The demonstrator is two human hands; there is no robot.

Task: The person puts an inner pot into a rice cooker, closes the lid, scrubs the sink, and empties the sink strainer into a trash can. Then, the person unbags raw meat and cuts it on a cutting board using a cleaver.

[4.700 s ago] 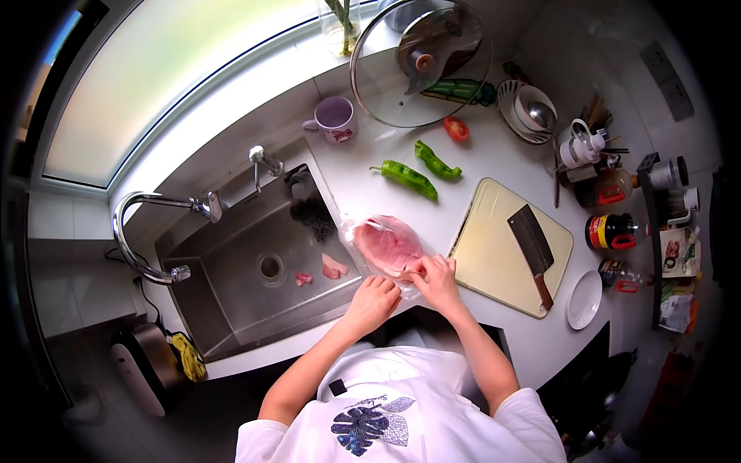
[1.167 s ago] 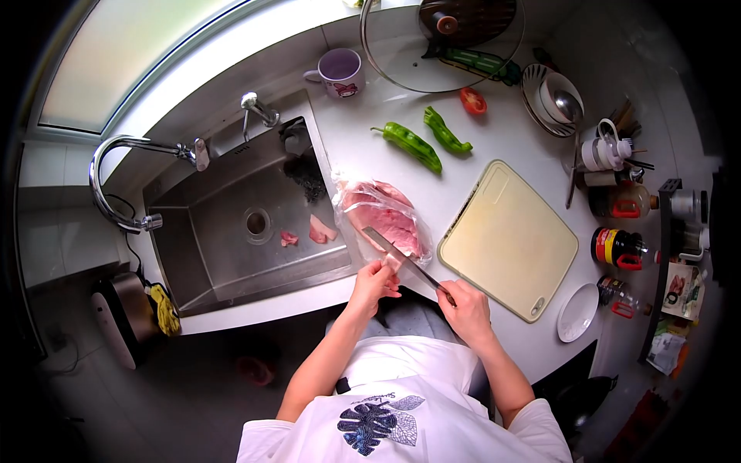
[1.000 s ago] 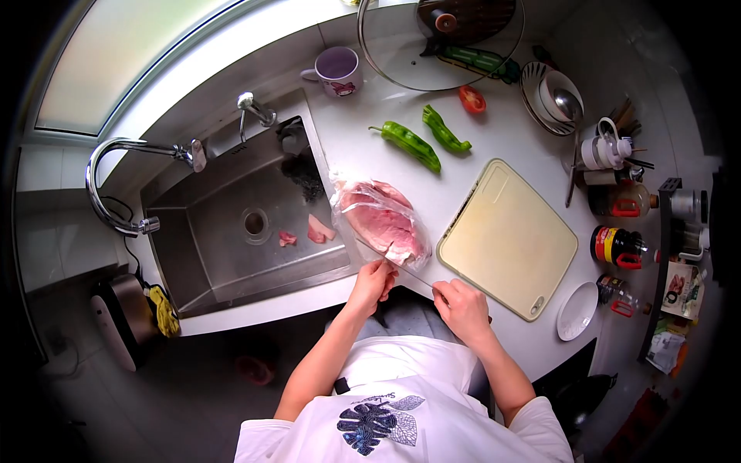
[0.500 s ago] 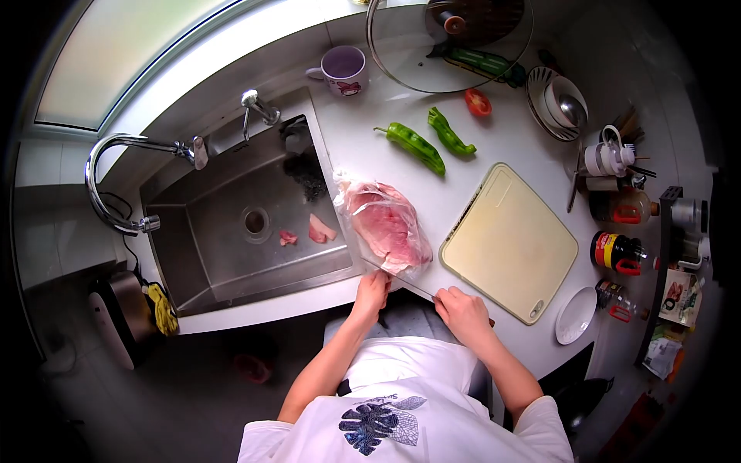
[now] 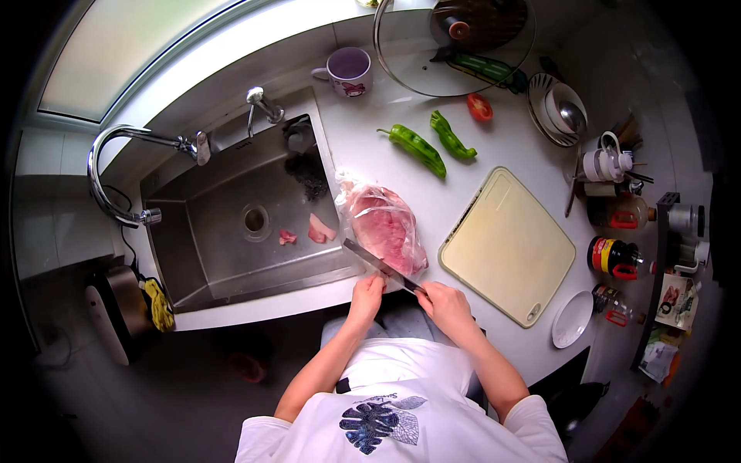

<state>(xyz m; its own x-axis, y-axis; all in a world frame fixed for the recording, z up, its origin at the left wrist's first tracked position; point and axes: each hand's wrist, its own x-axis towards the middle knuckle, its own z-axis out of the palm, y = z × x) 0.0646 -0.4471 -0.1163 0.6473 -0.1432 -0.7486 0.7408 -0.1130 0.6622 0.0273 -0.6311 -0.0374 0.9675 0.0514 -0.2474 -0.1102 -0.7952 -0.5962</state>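
Note:
A large piece of raw pink meat (image 5: 380, 225) lies in a clear plastic bag (image 5: 353, 187) on the counter beside the sink. My left hand (image 5: 367, 297) is closed at the near end of the bag, its fingertips pinching what looks like the plastic. The handle of a kitchen knife (image 5: 372, 259) is in my right hand (image 5: 448, 305), fingers wrapped round it. Its blade slants up and left over the near part of the bag; whether it touches the meat I cannot tell.
Right of the meat lies a cream cutting board (image 5: 509, 247). The steel sink (image 5: 208, 266) holds two meat scraps. Two green peppers (image 5: 417, 150), a cut tomato (image 5: 479, 107), a mug (image 5: 348, 71) and a glass lid (image 5: 397, 65) sit farther back. Bottles (image 5: 615, 256) and a white dish (image 5: 573, 317) stand right.
The knife has swung up and left, so its blade now shows broadside over the bag's near end. My right hand has shifted slightly left; my left hand stays at the bag.

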